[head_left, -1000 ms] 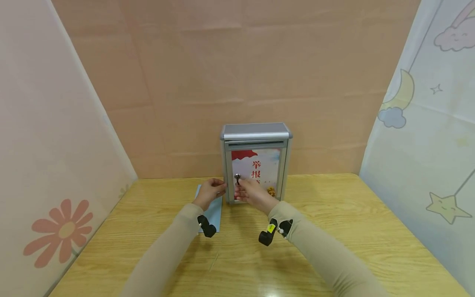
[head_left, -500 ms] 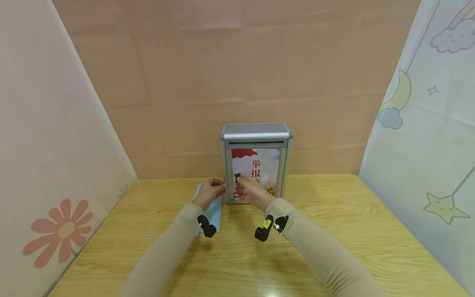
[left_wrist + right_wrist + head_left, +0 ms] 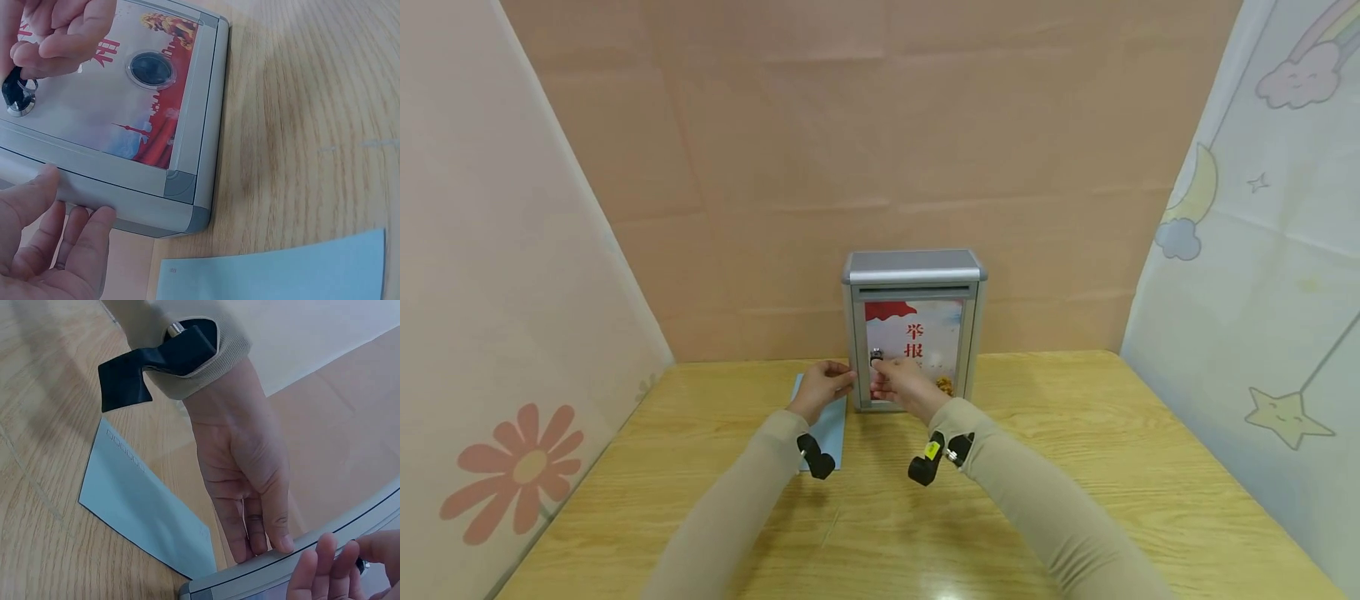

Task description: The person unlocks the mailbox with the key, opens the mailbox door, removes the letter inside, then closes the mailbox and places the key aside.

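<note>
A grey metal letter box (image 3: 917,268) stands upright at the back of the table, with a slot near its top and a printed front panel (image 3: 81,119). My right hand (image 3: 912,387) pinches the black head of a key (image 3: 14,87), which sits in the lock (image 3: 22,107) on the panel's left side. My left hand (image 3: 822,390) touches the box's left side, thumb at the front edge and fingers (image 3: 234,534) fairly straight along the side wall. Beside the box, partly under my left hand in the head view, lies a light blue envelope (image 3: 134,490).
The wooden table (image 3: 1037,500) carries the box near its back edge. A peach cloth (image 3: 887,125) hangs right behind, and patterned white cloths stand along the left and right sides. Each wrist bears a black camera mount (image 3: 816,457).
The box's door, slightly out at its upper left a second ago, now lies flush in the frame. In my right hand the key has turned from hanging downward. My left hand keeps its place.
</note>
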### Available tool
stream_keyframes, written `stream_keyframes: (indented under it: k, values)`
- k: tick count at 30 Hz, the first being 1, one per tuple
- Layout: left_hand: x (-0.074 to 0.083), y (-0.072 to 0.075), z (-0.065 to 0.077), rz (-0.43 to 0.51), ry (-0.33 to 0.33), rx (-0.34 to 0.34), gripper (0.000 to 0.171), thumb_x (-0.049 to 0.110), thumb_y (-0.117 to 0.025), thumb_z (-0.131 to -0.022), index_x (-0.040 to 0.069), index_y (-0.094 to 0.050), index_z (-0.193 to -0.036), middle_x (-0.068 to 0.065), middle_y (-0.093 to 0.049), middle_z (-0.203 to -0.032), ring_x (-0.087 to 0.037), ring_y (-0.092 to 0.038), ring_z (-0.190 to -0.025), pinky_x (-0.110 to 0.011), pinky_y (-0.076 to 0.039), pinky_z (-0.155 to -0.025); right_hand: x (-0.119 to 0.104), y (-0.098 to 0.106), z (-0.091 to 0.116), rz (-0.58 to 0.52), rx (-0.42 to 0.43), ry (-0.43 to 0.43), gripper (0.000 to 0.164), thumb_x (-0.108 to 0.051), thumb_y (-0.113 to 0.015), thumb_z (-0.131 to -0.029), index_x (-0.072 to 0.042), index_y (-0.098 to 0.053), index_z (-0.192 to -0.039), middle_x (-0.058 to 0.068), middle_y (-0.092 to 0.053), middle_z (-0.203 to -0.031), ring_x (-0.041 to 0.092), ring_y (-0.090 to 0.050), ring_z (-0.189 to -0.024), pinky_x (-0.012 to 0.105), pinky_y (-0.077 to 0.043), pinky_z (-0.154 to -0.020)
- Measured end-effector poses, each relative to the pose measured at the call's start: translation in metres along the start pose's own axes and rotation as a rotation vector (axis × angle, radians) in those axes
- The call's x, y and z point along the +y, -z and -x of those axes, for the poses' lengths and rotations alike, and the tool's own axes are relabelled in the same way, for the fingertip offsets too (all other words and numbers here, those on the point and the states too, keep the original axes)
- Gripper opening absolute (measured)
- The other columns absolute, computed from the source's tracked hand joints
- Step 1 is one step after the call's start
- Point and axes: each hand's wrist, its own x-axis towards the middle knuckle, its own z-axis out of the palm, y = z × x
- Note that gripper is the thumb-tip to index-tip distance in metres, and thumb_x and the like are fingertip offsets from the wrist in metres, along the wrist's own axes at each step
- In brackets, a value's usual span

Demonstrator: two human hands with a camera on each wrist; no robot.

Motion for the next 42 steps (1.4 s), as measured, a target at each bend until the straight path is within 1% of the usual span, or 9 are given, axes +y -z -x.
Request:
stream_keyframes:
  k: [8,10,14,16,21,26,29,34,42]
  values:
    - [-0.0035,0.0014,-0.0007,0.023,0.008,-0.009,0.029,0.009,-0.066,-0.092,-0.006,-0.057,-0.114,-0.012,-0.060,-0.103,-0.019,-0.063,-0.093,-0.038,-0.053,-0.093,0.0039,-0.0005,-0.0002,0.095,0.030,0.080,0.024,-0.015,-0.049,-0.102,0.004,-0.053,-0.089,0.003,-0.051,-0.072,0.012,-0.058,-0.066,0.032,-0.056,-0.076]
    - [-0.0039,0.0021,-0.0012,0.022,0.010,-0.010,0.030,0.010,-0.067,-0.092,-0.006,-0.057,-0.115,-0.012,-0.060,-0.104,-0.022,-0.063,-0.096,-0.038,-0.053,-0.093,0.0036,-0.0009,0.0002,0.091,0.039,0.080,0.023,-0.017,-0.048,-0.102,0.005,-0.054,-0.096,0.003,-0.051,-0.072,0.013,-0.058,-0.066,0.032,-0.056,-0.075]
    - [-0.0034,0.0021,-0.0013,0.022,0.011,-0.010,0.033,0.010,-0.066,-0.092,-0.006,-0.056,-0.118,-0.012,-0.060,-0.105,-0.026,-0.063,-0.100,-0.039,-0.053,-0.093,0.0039,-0.0008,-0.0011,0.017,0.035,0.049,0.033,-0.019,-0.042,-0.105,0.008,-0.049,-0.122,0.004,-0.052,-0.076,0.014,-0.057,-0.068,0.028,-0.055,-0.070]
    - [-0.0036,0.0020,-0.0017,0.025,0.014,-0.008,0.033,0.010,-0.066,-0.092,-0.007,-0.056,-0.118,-0.013,-0.060,-0.106,-0.026,-0.063,-0.101,-0.039,-0.052,-0.094,0.0046,0.0002,-0.0025,-0.030,0.025,0.035,0.033,-0.020,-0.040,-0.105,0.007,-0.049,-0.124,0.004,-0.053,-0.077,0.013,-0.057,-0.067,0.026,-0.054,-0.067]
    - [-0.0037,0.0018,-0.0004,0.032,-0.009,-0.007,0.031,0.010,-0.067,-0.091,-0.007,-0.057,-0.115,-0.014,-0.061,-0.104,-0.021,-0.063,-0.095,-0.036,-0.054,-0.091,0.0042,0.0028,-0.0033,-0.126,-0.009,0.024,0.026,-0.015,-0.038,-0.105,0.006,-0.052,-0.113,0.002,-0.055,-0.074,0.010,-0.056,-0.065,0.024,-0.052,-0.066]
    - [-0.0027,0.0017,0.0042,0.021,-0.058,-0.021,0.030,0.013,-0.069,-0.090,-0.008,-0.058,-0.110,-0.015,-0.061,-0.100,-0.020,-0.064,-0.090,-0.036,-0.056,-0.087,0.0040,0.0042,-0.0022,-0.161,-0.036,0.023,0.026,-0.012,-0.037,-0.105,0.007,-0.049,-0.118,0.001,-0.055,-0.074,0.010,-0.055,-0.066,0.024,-0.050,-0.067]
    - [-0.0027,0.0007,0.0035,0.010,-0.044,-0.012,0.029,0.012,-0.068,-0.091,-0.007,-0.059,-0.111,-0.015,-0.061,-0.101,-0.023,-0.064,-0.094,-0.039,-0.054,-0.091,0.0043,0.0046,-0.0028,-0.121,-0.031,0.034,0.027,-0.013,-0.038,-0.105,0.008,-0.049,-0.118,0.000,-0.054,-0.072,0.009,-0.054,-0.065,0.023,-0.050,-0.066]
    - [-0.0033,-0.0019,0.0004,-0.012,-0.009,0.017,0.028,0.009,-0.065,-0.093,-0.007,-0.058,-0.114,-0.014,-0.061,-0.102,-0.031,-0.063,-0.102,-0.045,-0.050,-0.096,0.0047,0.0043,-0.0054,-0.060,-0.014,0.042,0.024,-0.014,-0.040,-0.105,0.005,-0.053,-0.108,-0.001,-0.051,-0.069,0.008,-0.053,-0.063,0.023,-0.050,-0.064]
    - [-0.0017,-0.0018,0.0010,-0.025,-0.011,0.022,0.028,0.009,-0.065,-0.092,-0.006,-0.058,-0.115,-0.012,-0.061,-0.101,-0.027,-0.064,-0.099,-0.040,-0.053,-0.093,0.0056,0.0039,-0.0085,-0.187,-0.023,-0.011,0.020,-0.013,-0.039,-0.105,0.000,-0.052,-0.097,0.000,-0.050,-0.071,0.011,-0.053,-0.066,0.024,-0.051,-0.066]
